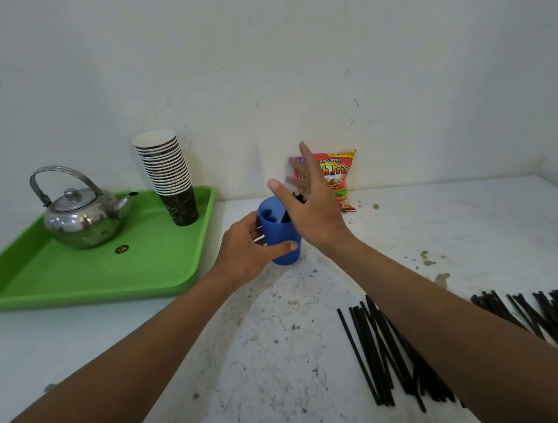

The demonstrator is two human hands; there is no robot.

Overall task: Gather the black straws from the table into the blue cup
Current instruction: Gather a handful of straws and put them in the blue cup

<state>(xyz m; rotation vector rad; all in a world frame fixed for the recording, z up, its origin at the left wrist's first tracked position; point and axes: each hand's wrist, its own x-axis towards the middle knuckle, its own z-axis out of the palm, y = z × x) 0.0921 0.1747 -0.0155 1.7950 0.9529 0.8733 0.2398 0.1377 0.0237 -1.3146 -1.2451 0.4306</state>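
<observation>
- Left hand (252,249) wrapped around blue cup (281,236), steadying it upright on white table (293,361), just beside green tray (85,273).
- Right hand (311,203) spread wide over cup mouth, fingers straight, holding nothing visible.
- Some black straws in the cup (296,201), tips poking above rim.
- Many loose black straws (380,350) scattered on table at right, well apart from cup.
- Judged partly done, most left to gather.

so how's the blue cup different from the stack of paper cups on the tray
The blue cup is a single plain blue cup; the paper cups are many, nested, dark with white rims. The blue cup stands on the white table, gripped by the left hand; the paper cups stand untouched on the green tray. The blue cup holds black straws; no straws show in the stack. Both stand mouth up.
</observation>
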